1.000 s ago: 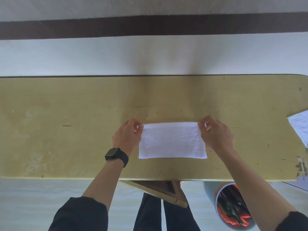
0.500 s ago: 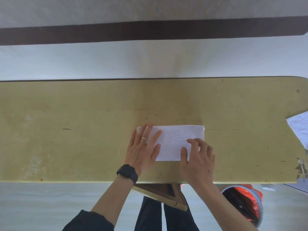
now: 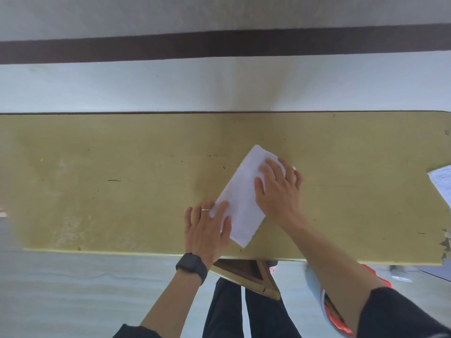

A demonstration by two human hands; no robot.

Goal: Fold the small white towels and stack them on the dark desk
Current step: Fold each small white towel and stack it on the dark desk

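1. Just right of the frame's centre, a folded white towel [image 3: 241, 198] lies flat on the yellowish tabletop [image 3: 122, 191], slanting from lower left to upper right.
2. The left hand [image 3: 207, 228], fingers straight, presses its lower-left end.
3. The right hand [image 3: 278, 191], fingers spread flat, presses its upper-right end; neither hand grips it.
4. Another white towel [image 3: 443, 184] shows at the frame's right edge.

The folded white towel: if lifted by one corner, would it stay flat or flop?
The folded white cloth towel probably flops and unfolds: thin, soft layers. It likely slides easily on the smooth yellow tabletop; left hand and right hand lie flat on it.
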